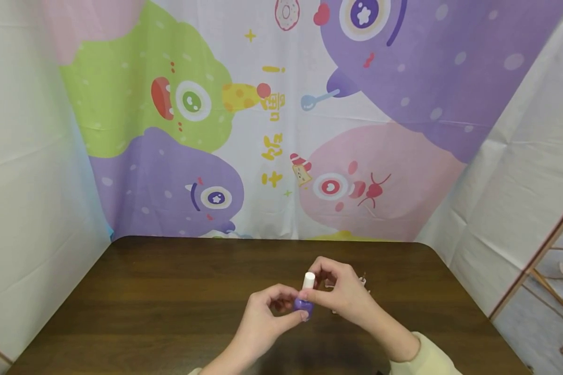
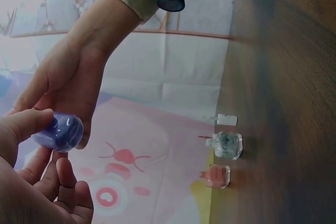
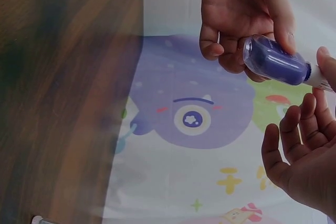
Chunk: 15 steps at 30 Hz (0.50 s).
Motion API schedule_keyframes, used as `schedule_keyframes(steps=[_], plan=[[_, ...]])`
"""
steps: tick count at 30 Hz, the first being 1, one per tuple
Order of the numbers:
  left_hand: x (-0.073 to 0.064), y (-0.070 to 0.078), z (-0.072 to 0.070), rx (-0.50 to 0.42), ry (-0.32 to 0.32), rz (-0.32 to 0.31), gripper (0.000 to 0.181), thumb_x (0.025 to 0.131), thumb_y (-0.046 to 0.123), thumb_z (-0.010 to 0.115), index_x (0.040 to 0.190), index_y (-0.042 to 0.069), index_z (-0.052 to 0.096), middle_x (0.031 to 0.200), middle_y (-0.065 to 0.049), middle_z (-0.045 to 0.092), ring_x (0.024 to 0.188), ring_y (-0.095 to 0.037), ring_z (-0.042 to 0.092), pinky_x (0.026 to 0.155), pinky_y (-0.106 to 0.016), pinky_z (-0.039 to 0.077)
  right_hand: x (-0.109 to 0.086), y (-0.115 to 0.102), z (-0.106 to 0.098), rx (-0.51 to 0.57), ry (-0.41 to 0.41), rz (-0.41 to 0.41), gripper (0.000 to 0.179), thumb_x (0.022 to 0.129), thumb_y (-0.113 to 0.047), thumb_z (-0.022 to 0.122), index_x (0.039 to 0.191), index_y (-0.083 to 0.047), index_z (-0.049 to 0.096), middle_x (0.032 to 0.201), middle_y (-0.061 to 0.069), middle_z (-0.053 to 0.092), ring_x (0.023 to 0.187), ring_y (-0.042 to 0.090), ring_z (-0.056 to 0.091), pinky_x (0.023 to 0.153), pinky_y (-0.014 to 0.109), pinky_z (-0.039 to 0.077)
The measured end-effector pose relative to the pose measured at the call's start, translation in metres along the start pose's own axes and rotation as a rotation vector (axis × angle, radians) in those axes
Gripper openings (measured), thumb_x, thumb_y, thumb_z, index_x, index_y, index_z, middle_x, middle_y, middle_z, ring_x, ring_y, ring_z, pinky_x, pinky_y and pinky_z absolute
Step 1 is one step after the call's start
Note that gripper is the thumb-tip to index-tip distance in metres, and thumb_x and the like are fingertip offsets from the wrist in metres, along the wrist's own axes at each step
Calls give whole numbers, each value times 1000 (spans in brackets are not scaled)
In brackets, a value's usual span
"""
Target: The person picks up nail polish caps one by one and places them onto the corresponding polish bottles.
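Observation:
A small nail polish bottle (image 1: 304, 308) with purple contents is held above the table, its white cap (image 1: 309, 280) uppermost in the head view. My left hand (image 1: 264, 319) pinches the glass body between thumb and fingers. At the cap's lower end, my right hand (image 1: 344, 292) pinches with thumb and index finger. The right wrist view shows the cap (image 3: 317, 77) on the bottle's neck, partly covered by the right thumb. In the left wrist view, the left thumb lies over part of the purple bottle (image 2: 65, 132).
On the dark wooden table (image 1: 169, 297) stand a pink nail polish bottle (image 2: 216, 176) and a glass bottle with greyish-green contents (image 2: 228, 145). Beside them is a white cap (image 2: 227, 119). In the head view my right hand partly hides these. A cartoon-print curtain (image 1: 272, 208) hangs behind the table.

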<state>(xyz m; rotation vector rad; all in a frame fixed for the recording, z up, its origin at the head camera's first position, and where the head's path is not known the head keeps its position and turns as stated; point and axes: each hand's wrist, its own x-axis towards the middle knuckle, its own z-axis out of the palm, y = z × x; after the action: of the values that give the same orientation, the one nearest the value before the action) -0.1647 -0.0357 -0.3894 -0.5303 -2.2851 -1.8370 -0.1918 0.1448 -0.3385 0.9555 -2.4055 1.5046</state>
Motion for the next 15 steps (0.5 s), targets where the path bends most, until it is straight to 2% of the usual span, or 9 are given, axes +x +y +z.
schedule_keyframes(steps=[3,7,15], plan=[[0,0,1,-4,-2,-3,21,72,20,81,90,17,70,79,2,65,75,-9,57,69,-24,49,0,-2,0,0,1,3,23,74,-3,78,80,-11,57,73,-1,57,69,15,55,56,25,47],[1,0,0,-22,-8,-15,22,72,20,81,90,17,70,80,2,66,76,-9,57,70,-24,49,0,9,1,4,4,-27,23,74,-5,78,84,-13,59,76,-2,59,71,16,57,58,25,48],[0,-1,-1,-28,-7,-22,23,73,21,81,92,17,69,80,1,65,75,-9,57,70,-24,49,0,14,-3,68,-43,-151,26,85,-3,67,109,-13,64,90,0,60,78,10,54,58,25,47]])
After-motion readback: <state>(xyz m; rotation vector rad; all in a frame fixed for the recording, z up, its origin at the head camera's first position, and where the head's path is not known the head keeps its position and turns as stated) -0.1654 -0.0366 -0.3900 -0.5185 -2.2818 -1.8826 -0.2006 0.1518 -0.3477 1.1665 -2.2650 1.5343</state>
